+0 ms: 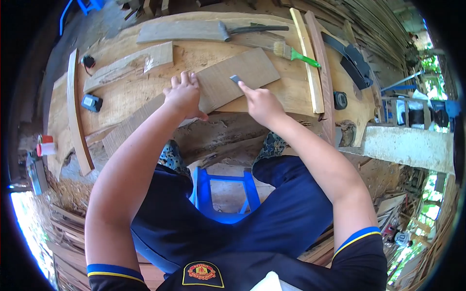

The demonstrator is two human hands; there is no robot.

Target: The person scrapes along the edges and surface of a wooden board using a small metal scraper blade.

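A long brown board (pixel 242 70) lies slantwise across the wooden slab (pixel 126 53). My left hand (pixel 183 94) rests on the board with its fingers spread and the thumb over the near edge. My right hand (pixel 262 103) is closed round a small tool, its index finger stretched along it; the flat metal blade (pixel 235 78) touches or hovers just over the board's face. The tool's handle is hidden in my palm. A brush with a green handle (pixel 298 56) lies beyond the board, to the right.
A hammer (pixel 224 32) lies at the back. Wood strips (pixel 308 63) cross the slab's right side, near a tape measure (pixel 341 100). Another strip (pixel 76 111) and a small blue-grey device (pixel 91 102) are at left. A blue stool (pixel 206 189) stands between my legs.
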